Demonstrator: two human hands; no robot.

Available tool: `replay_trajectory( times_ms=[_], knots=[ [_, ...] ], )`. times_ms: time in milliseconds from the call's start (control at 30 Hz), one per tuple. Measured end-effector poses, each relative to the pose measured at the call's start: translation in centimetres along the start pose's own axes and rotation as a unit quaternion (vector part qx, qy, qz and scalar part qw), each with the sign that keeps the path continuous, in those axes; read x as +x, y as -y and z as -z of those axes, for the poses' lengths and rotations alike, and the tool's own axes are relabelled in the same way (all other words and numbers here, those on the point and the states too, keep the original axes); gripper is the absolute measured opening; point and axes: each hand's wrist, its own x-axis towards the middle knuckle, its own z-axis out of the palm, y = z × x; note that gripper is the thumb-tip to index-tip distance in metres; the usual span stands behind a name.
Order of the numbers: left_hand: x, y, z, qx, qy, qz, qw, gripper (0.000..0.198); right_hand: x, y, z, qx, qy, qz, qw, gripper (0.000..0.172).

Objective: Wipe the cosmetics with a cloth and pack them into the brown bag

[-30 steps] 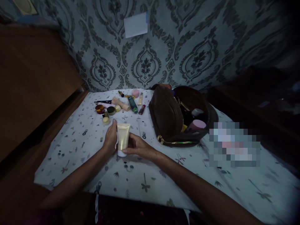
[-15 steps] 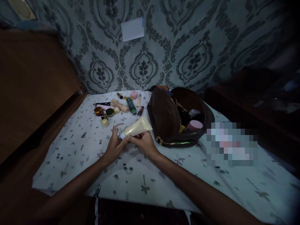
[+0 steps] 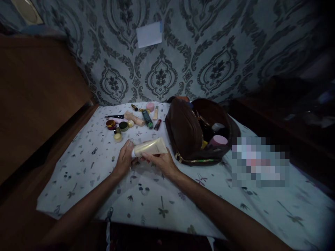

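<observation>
A pale, shiny cosmetic tube [image 3: 150,147] lies nearly level between my two hands over the cloth, its white cap end to the left and its flat crimped end to the right. My left hand [image 3: 123,159] closes round the cap end, thumb on top; the far fingers are partly hidden. From below and the right, my right hand [image 3: 163,162] grips the tube's body, with the thumb across its front. Right of the tube stands an open brown bag [image 3: 183,130], in which a pink-capped container [image 3: 219,140] shows.
Behind my hands, several cosmetics lie spread out, among them a green bottle [image 3: 147,119], a beige tube [image 3: 134,118], a dark-lidded jar [image 3: 123,126] and a small cream jar [image 3: 117,137]. A patterned cloth [image 3: 86,181] covers the table. At left rises a wooden panel [image 3: 39,94].
The tube has turned from a slant to nearly level and come slightly down and left. A crumpled whitish piece seen at my left fingers before is now out of sight.
</observation>
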Motion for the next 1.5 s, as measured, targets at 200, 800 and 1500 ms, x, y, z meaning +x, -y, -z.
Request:
replay_trajectory(
  times_ms=[200, 800, 1500],
  knots=[
    [1.4, 0.3, 0.2, -0.108, 0.120, 0.219, 0.962, 0.067, 0.1, 0.7, 0.3, -0.044, 0.031, 0.066, 0.996, 0.039],
    [1.0, -0.9, 2.1, 0.139, 0.105, -0.112, 0.978, 0.040, 1.1, -0.4, 0.3, 0.146, -0.069, -0.034, 0.986, 0.038],
    [1.3, -0.6, 2.1, 0.129, 0.147, -0.074, 0.978, 0.041, 0.9, -0.5, 0.1, 0.107, -0.067, -0.020, 0.992, 0.036]
  ],
)
